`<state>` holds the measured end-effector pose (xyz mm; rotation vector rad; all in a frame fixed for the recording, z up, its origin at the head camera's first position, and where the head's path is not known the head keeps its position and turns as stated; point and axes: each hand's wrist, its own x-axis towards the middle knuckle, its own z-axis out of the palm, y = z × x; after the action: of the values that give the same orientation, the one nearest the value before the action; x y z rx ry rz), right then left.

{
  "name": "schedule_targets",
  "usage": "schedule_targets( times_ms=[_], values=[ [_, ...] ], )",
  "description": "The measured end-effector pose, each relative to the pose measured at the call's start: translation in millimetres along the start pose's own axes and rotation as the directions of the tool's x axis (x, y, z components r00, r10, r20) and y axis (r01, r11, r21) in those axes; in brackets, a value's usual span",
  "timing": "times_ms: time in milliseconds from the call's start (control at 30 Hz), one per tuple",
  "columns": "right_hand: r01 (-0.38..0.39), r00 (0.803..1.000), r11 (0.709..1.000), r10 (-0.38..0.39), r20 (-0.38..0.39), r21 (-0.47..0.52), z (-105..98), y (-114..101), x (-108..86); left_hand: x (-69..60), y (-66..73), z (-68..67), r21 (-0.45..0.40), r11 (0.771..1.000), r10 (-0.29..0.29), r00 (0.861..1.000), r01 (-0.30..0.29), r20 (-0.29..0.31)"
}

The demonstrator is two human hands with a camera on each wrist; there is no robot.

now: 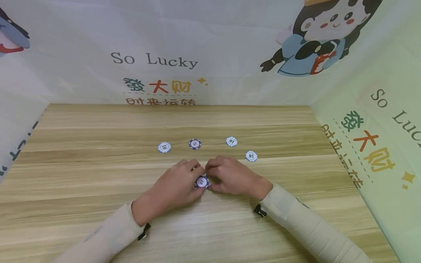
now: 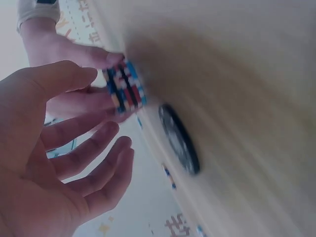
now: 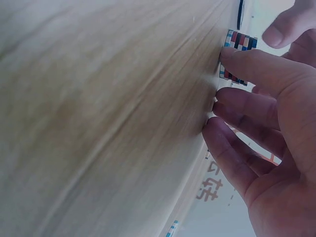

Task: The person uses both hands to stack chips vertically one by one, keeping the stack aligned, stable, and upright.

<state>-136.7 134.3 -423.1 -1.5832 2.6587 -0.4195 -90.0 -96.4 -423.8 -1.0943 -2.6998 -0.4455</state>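
Note:
In the head view, a stack of poker chips, with a blue-and-white "10" chip on top, stands between the two hands. My right hand grips this stack; the left wrist view shows its thumb and a finger on the sides of the striped chips. Close by on the other side is my left hand, its fingers loosely bent. A small gap parts the left thumb from the stack in the right wrist view. One dark-rimmed chip lies flat near the left hand, which hides it from the head view.
Beyond the hands, a light-blue chip, a dark-blue chip and two more light-blue chips, one farther back and one nearer, lie on the wooden table. Printed cloth walls border the table.

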Motion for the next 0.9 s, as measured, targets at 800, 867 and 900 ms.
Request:
schedule_targets(
  times_ms=[800, 867, 900],
  values=[
    [-0.039, 0.998, 0.999, 0.039, 0.046, 0.009, 0, 1, -1.1, -48.3, -22.3, -27.8, -0.016, 0.992, -0.117, 0.974, 0.122, 0.195],
    [-0.035, 0.998, 0.999, 0.034, 0.044, 0.005, 1, 1, -1.2, -48.4, -21.3, -28.0, -0.011, 0.994, -0.101, 0.975, 0.105, 0.199],
    [-0.033, 0.999, 0.999, 0.033, 0.043, 0.004, 1, 1, -1.3, -48.4, -20.8, -27.9, -0.01, 0.995, -0.096, 0.975, 0.1, 0.201]
  ],
)
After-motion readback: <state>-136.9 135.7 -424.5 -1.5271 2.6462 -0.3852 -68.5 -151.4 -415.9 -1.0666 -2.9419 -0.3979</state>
